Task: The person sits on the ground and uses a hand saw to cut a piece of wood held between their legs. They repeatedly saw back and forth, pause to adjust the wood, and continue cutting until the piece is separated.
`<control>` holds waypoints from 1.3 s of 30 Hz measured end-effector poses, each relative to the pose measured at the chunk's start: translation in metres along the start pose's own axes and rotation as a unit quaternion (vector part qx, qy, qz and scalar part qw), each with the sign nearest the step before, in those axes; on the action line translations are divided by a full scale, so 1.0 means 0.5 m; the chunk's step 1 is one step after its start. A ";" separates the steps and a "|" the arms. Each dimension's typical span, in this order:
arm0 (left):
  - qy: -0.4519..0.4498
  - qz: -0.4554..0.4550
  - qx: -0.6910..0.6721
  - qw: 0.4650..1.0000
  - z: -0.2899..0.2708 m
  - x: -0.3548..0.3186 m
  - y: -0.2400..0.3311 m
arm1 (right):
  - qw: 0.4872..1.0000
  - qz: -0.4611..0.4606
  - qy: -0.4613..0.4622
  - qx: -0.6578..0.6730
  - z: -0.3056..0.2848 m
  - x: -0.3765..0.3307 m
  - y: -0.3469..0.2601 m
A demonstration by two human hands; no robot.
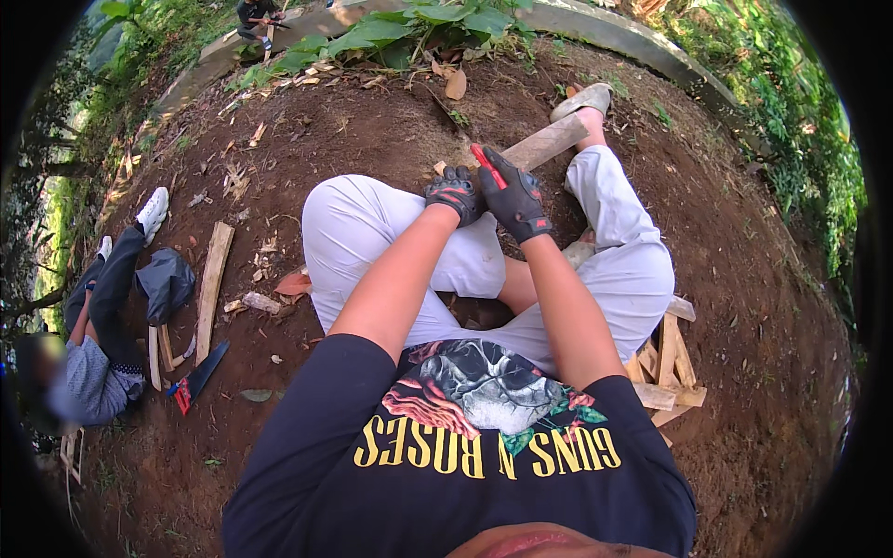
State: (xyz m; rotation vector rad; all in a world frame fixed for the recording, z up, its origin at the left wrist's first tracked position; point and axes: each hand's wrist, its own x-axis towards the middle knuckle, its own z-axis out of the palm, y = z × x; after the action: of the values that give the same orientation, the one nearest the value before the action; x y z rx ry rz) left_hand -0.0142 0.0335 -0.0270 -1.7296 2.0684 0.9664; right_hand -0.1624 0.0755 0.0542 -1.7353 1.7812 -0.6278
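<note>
My left hand point(453, 193), in a black and red glove, is closed around what looks like the end of a wooden plank; a small pale tip of wood shows just above its fingers. The plank point(549, 142) slants up to the right toward my right foot. My right hand point(513, 197), gloved too, is wrapped around the red handle point(490, 167) of a saw. Its thin dark blade point(448, 112), seen nearly edge-on, points away from me and crosses near the plank. Both hands are close together above my folded legs point(595, 279).
Stacked wood pieces point(668, 367) lie by my right knee. At left are a long board point(214, 279), another saw point(200, 377), a dark bag point(167, 284) and a seated person point(88, 372). Wood chips litter the soil. A low concrete edge point(642, 54) runs behind broad-leaved plants point(409, 33).
</note>
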 end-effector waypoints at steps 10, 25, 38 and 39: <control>0.007 -0.009 -0.018 1.000 -0.059 -0.051 0.023 | 0.998 -0.051 0.009 -0.028 -0.111 -0.214 -0.005; -0.017 -0.001 -0.006 1.000 -0.028 -0.015 0.011 | 0.997 -0.060 0.041 0.007 -0.062 -0.140 0.003; -0.031 0.064 0.060 0.996 -0.033 0.010 0.013 | 0.998 -0.054 0.017 0.023 -0.149 -0.255 -0.001; -0.050 0.075 0.077 0.993 -0.058 -0.014 0.036 | 1.000 -0.019 0.006 0.012 -0.193 -0.321 -0.011</control>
State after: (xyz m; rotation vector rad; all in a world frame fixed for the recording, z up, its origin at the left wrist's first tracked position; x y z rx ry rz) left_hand -0.0237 0.0211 0.0043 -1.4381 2.1705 0.8895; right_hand -0.2249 0.2297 0.1402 -1.7573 1.7455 -0.6728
